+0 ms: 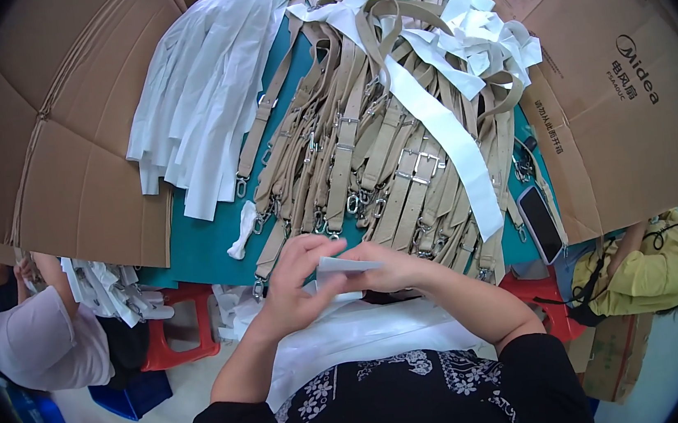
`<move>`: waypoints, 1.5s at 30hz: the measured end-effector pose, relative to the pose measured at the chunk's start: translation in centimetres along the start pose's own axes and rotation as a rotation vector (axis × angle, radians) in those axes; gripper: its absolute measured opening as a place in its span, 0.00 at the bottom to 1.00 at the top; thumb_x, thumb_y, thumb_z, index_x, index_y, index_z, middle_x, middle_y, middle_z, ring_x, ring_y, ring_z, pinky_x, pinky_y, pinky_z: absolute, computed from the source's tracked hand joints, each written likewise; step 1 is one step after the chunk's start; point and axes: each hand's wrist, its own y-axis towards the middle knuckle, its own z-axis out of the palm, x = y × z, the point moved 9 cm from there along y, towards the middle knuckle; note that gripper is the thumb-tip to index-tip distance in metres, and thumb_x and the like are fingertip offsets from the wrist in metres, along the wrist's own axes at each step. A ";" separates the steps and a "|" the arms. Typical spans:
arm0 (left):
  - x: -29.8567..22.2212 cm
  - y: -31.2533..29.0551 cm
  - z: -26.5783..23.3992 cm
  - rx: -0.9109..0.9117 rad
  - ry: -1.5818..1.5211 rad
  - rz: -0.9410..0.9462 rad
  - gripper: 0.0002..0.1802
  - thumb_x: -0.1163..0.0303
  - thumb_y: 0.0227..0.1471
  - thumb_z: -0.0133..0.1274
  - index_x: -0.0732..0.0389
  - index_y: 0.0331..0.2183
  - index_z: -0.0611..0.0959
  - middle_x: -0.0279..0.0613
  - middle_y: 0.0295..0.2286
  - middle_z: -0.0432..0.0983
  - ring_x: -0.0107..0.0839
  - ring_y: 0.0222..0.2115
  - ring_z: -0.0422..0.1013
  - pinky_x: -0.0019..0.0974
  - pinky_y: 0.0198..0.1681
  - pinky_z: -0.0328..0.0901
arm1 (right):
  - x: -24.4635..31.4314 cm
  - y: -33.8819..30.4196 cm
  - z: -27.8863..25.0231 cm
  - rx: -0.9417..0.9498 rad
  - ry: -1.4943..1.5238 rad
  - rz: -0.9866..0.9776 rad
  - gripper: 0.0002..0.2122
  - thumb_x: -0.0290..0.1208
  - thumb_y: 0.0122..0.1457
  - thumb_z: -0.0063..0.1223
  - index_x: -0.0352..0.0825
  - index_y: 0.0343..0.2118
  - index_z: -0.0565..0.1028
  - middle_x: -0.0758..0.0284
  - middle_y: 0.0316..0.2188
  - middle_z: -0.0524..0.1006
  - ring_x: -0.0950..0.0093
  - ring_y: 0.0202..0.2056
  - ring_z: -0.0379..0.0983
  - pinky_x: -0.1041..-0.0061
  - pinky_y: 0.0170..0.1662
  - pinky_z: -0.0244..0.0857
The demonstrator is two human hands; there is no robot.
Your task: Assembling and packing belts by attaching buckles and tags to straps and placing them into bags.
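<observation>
My left hand (296, 286) and my right hand (384, 266) are close together at the near edge of the table. A folded strip of thin white paper-like material (348, 265) lies between them, gripped in the fingers of my right hand. My left hand has its fingers and thumb apart beside the strip's end; whether it touches the strip is hard to see. Just beyond my hands lies a large pile of beige straps (381, 141) with metal buckles and snap hooks. One long white strip (452, 150) is draped across the pile's right side.
White sheets (207, 93) hang over the pile's left, beside a crumpled white scrap (244, 231). Cardboard boxes flank the green table, left (83, 131) and right (592, 102). A phone (540, 223) lies at the right edge. People sit left (51, 341) and right (647, 270).
</observation>
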 end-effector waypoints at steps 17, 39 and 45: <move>7.4 -4.8 -2.5 -0.234 -0.269 -0.556 0.10 0.76 0.34 0.64 0.66 0.17 0.77 0.34 0.19 0.70 0.20 0.21 0.63 0.24 0.24 0.58 | 1.7 3.6 -13.5 -0.680 0.084 0.168 0.12 0.36 0.51 0.51 0.31 0.30 0.72 0.61 0.27 0.76 0.70 0.31 0.73 0.72 0.34 0.67; 7.3 -6.1 0.4 -0.164 -0.444 -0.738 0.06 0.75 0.47 0.50 0.66 0.26 0.80 0.33 0.21 0.73 0.17 0.22 0.66 0.22 0.25 0.59 | -0.4 -0.5 -9.2 -0.304 0.380 0.320 0.12 0.40 0.59 0.44 0.37 0.36 0.74 0.74 0.23 0.72 0.85 0.21 0.66 0.84 0.25 0.66; 6.5 -5.3 0.1 -0.154 -0.454 -0.619 0.05 0.79 0.42 0.57 0.68 0.27 0.82 0.39 0.25 0.76 0.19 0.23 0.68 0.22 0.26 0.62 | 1.0 -0.6 -8.9 -0.236 0.796 0.145 0.12 0.38 0.57 0.49 0.35 0.38 0.73 0.73 0.27 0.74 0.84 0.27 0.71 0.84 0.26 0.69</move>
